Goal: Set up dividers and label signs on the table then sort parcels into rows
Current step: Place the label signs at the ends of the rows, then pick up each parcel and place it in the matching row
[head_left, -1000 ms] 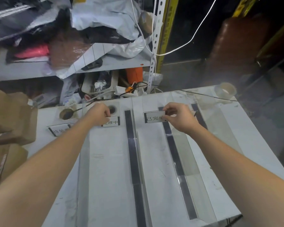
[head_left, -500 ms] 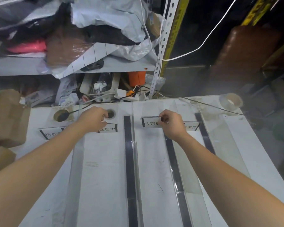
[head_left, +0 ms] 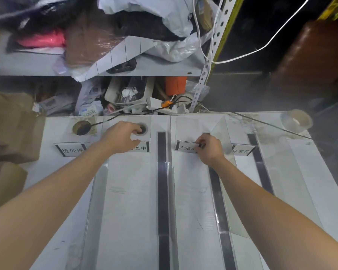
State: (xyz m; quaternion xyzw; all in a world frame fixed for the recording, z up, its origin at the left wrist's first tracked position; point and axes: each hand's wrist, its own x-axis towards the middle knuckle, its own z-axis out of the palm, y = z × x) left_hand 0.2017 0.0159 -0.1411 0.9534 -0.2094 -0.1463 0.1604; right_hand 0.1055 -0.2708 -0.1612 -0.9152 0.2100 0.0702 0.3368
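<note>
moved: both hands sit nearer the far edge of the table [head_left: 133, 211] than a second ago, and a fourth sign [head_left: 242, 151], not seen then, now shows just right of the right wrist.
left hand [head_left: 123, 136]: grip curled over the second sign [head_left: 141, 147], thumb at its top edge; the hand covers the sign's left part, so only "理中" can be read.
right hand [head_left: 209, 149]: grip pinching the right end of the third sign [head_left: 185, 148] between thumb and fingertips; "已完" shows to the left of the fingers.
signs: four in one row across the far part of the table; the first sign [head_left: 71, 150], at the left, reads "待处理" and no hand touches it.
dividers: clear upright panels on dark strips run from the near edge towards the signs; the centre divider [head_left: 163, 191] lies between the two hands, the right divider [head_left: 219, 201] passes under the right forearm, and the outer divider [head_left: 260, 172] is beyond the fourth sign.
holes: a round cable hole [head_left: 82, 128] behind the first sign has a black cable running out of it.
tape roll [head_left: 296, 121]: at the far right corner of the table.
cardboard boxes [head_left: 12, 123]: stacked at the left edge.
shelf [head_left: 37, 63]: behind the table, piled with bagged parcels.
</note>
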